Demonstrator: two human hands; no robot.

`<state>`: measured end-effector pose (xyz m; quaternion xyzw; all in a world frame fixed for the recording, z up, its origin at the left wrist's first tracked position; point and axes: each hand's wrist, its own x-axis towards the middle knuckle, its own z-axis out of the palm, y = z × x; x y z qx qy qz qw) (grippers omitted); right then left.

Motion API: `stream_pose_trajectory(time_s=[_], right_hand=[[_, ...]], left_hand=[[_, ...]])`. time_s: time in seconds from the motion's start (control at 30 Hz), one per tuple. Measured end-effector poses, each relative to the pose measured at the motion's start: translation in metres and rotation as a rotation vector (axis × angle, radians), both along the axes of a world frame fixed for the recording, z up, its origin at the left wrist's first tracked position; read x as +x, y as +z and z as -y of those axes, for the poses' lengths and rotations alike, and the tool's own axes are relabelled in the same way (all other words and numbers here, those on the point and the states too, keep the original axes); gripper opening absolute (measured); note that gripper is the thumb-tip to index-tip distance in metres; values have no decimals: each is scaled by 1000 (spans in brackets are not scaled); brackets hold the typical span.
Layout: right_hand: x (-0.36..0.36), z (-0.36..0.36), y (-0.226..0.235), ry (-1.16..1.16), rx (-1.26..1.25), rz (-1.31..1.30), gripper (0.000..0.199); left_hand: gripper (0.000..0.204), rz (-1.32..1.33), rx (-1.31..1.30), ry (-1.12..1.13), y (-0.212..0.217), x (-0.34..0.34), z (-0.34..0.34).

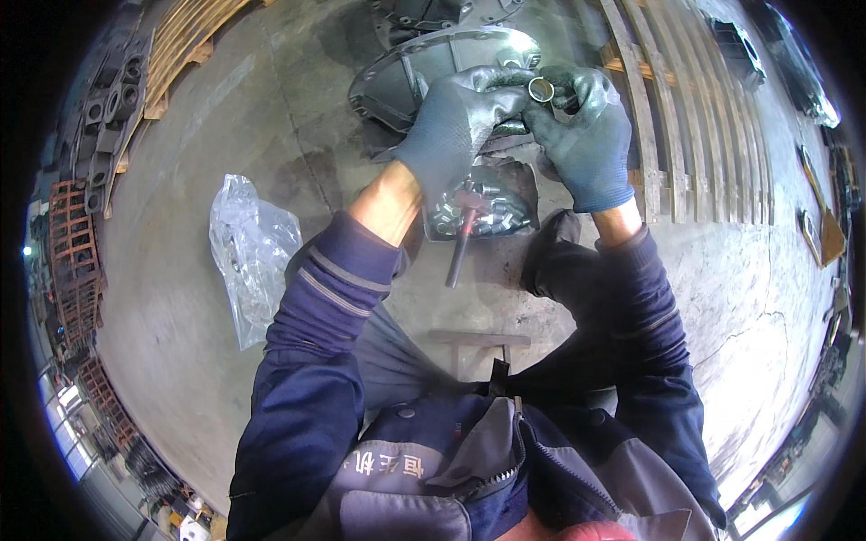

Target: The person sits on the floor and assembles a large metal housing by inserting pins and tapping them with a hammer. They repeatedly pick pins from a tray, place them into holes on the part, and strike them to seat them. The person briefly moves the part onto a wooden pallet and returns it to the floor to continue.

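Note:
A small shiny metal ring (541, 89) is pinched between the gloved fingertips of both hands, above the edge of a large dark cast-metal housing (397, 77). My left hand (465, 117), in a grey-blue work glove, has its fingers closed on the ring's left side. From the right, my right hand (586, 135), gloved alike, closes on the same ring. Below them lies an open dark bag or tray (526, 185) of several silvery metal bushings (496, 215). A hammer (465, 221) with a reddish head rests across these, its handle pointing toward me.
A crumpled clear plastic bag (253, 257) lies on the concrete floor to the left. Wooden pallets (663, 117) stand at the right, with another pallet (185, 45) at the far left beside stacked metal parts (113, 113). A low stool edge (478, 340) shows between my legs.

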<state>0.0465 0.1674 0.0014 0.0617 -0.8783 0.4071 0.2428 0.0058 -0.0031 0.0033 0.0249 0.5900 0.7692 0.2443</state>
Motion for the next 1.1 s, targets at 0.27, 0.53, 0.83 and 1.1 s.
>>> stream_pose_trajectory(time_s=[0.27,0.53,0.83,1.1], right_hand=[[-5,-3,-2,16,130,-71,38],[-5,-8,-4,102,193,-89,39],[-8,-17,-6,147,271,-159,38],[-8,-19,-11,152,373,-173,37]], left_hand=[[32,-140,77,12,-4,-2,0],[34,-281,-66,-26,-9,-10,3],[36,-542,-263,-79,-11,-16,9],[43,-855,-484,-151,-13,-27,18]])
